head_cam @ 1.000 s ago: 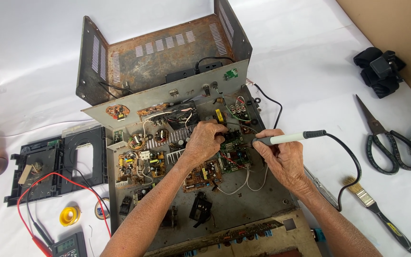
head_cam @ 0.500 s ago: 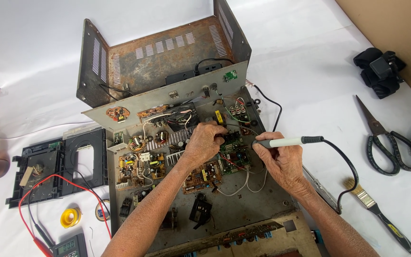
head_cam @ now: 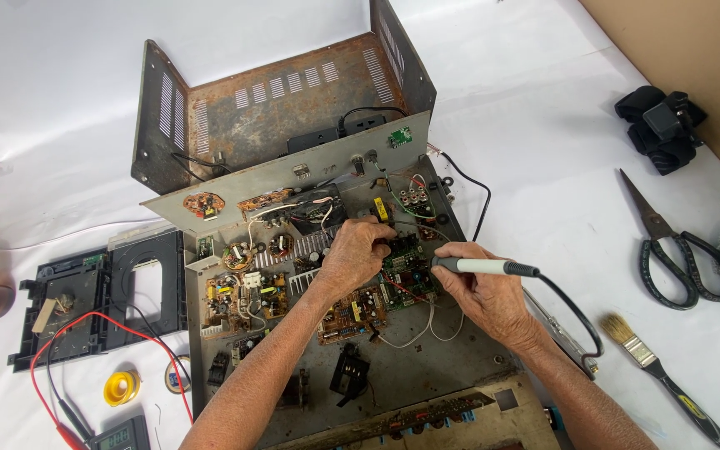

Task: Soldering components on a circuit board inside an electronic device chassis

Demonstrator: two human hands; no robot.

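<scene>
An opened electronic chassis [head_cam: 427,367] lies in the middle, full of circuit boards and wires. My left hand [head_cam: 353,254] rests fingers-down on the green circuit board [head_cam: 406,279] near the centre, pinching something small that I cannot make out. My right hand [head_cam: 481,292] grips a white-handled soldering iron [head_cam: 481,267], its tip pointing left at the same green board, close to my left fingers. The iron's black cord [head_cam: 572,312] loops off to the right.
A rusty metal cover [head_cam: 285,108] stands behind the chassis. Scissors [head_cam: 668,246], a small brush [head_cam: 660,371] and a black strap device [head_cam: 660,125] lie right. A black plastic frame [head_cam: 97,304], solder spool [head_cam: 121,387], multimeter [head_cam: 118,435] with red lead lie left.
My right hand and the soldering iron have dropped slightly, bringing the tip lower on the green board. My left hand stays put.
</scene>
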